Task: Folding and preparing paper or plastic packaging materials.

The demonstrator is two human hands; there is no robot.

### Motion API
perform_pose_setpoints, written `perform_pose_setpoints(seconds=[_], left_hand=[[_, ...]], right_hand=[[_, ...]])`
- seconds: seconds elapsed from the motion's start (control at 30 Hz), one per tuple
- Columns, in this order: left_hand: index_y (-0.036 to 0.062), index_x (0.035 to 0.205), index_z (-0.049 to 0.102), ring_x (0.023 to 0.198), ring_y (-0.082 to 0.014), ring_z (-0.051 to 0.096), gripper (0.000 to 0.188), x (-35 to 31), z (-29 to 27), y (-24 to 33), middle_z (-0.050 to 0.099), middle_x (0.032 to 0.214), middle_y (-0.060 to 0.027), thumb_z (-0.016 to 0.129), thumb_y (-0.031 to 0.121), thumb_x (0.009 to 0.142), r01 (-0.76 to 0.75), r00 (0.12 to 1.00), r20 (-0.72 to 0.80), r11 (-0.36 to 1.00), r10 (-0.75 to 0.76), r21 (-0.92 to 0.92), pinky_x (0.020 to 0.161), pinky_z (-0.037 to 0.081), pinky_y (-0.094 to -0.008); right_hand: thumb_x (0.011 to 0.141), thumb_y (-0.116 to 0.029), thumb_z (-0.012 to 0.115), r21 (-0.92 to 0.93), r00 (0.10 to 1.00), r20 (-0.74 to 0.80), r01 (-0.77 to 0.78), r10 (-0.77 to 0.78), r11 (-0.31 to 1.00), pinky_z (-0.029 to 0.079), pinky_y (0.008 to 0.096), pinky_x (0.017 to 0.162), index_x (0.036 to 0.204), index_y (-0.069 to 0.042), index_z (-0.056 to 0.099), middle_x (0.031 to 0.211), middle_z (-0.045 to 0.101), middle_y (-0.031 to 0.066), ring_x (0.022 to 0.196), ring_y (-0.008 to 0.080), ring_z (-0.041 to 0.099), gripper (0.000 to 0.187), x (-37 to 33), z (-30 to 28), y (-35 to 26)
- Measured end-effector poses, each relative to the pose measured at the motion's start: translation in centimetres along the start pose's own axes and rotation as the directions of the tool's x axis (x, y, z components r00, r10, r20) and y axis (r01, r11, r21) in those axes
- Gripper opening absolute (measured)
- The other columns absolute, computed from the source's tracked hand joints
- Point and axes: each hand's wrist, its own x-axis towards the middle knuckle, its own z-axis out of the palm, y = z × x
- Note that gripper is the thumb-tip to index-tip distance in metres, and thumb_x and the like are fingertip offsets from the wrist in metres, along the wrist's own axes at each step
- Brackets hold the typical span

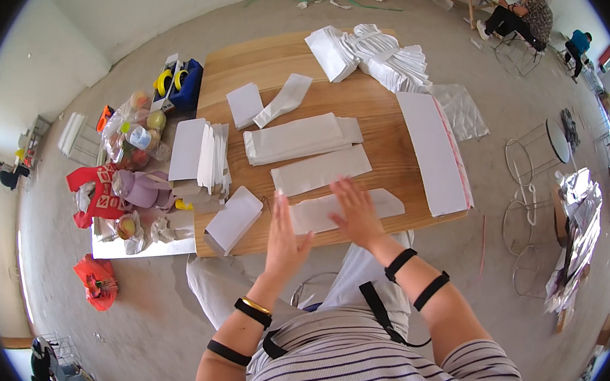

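A long white paper strip [386, 203] lies along the near edge of the wooden table. My right hand [356, 213] rests over its middle with the fingers stretched and spread. At the strip's left end is my left hand [286, 241], fingers extended and pointing away from me, holding nothing visible. Just beyond lies another flat white strip [325, 169], and past that a layered pile of similar strips [291, 140]. Left of my left hand sits a white folded paper sleeve [235, 219]. Farther off are a small white paper piece [244, 105] and a bent strip [285, 100].
White paper bundles [389, 60] fill the table's far end. A long white board [435, 155] lies along the right side. At left stand upright white sheets [189, 150], a blue tape dispenser [185, 89] and bagged fruit [136, 128]. Stools [557, 141] stand at right.
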Motion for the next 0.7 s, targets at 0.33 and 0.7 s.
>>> perform_pose_setpoints(seconds=[0.33,0.7], left_hand=[[-0.0061,0.153,0.011,0.15,-0.0414,0.008,0.095,2.4,8.5,4.7,0.009,0.162,-0.0226,0.065,0.032,0.086,-0.078,0.944,0.326,0.937,-0.04,0.341,0.121,0.011,-0.0532],[0.0017,0.156,0.013,0.149,-0.0439,0.012,0.096,1.5,6.2,3.2,0.013,0.16,-0.0247,0.069,0.033,0.084,-0.171,0.954,0.287,0.94,0.084,0.294,0.121,0.012,-0.0535]], right_hand=[[0.099,-0.033,0.053,0.202,0.946,-0.197,-0.216,0.256,0.955,0.027,0.05,0.116,0.142,-0.002,0.041,0.147,0.043,0.0199,0.138,0.0382,0.037,0.055,-5.8,-3.5,2.8],[0.095,-0.026,0.06,0.294,0.924,-0.239,-0.225,0.299,0.929,0.037,0.0457,0.107,0.125,-0.002,0.056,0.127,0.055,0.0181,0.126,0.0368,0.046,0.038,-6.3,-3.1,2.7]])
